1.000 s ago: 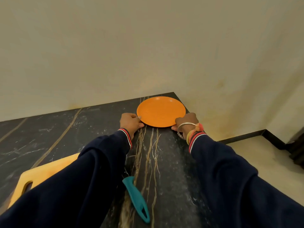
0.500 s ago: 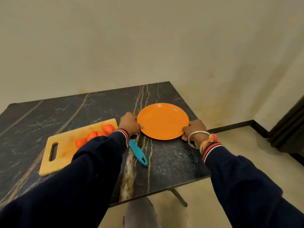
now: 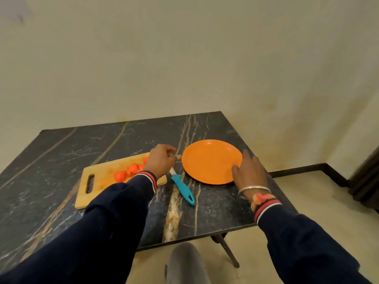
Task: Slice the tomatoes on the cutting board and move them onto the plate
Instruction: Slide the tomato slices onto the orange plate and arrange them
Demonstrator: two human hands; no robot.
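Note:
An orange plate (image 3: 209, 160) lies bare on the dark marble table (image 3: 61, 152), near its right edge. Left of it sits a wooden cutting board (image 3: 98, 181) with several red tomato pieces (image 3: 128, 172) on it. A knife with a teal handle (image 3: 183, 189) lies between board and plate, blade pointing away from me. My left hand (image 3: 161, 159) hovers over the board's right end with loosely curled fingers, holding nothing. My right hand (image 3: 249, 171) has straight fingers at the plate's right rim, thumb touching it.
The table's right and near edges are close to the plate and knife. A metal table leg (image 3: 226, 250) and a grey-clad knee (image 3: 185, 263) show below the near edge. Cream wall behind; tiled floor at right.
Both hands have let go of the plate's rim. My left hand has drawn back over the board, my right fingers have straightened. The view has pulled back, showing the whole board.

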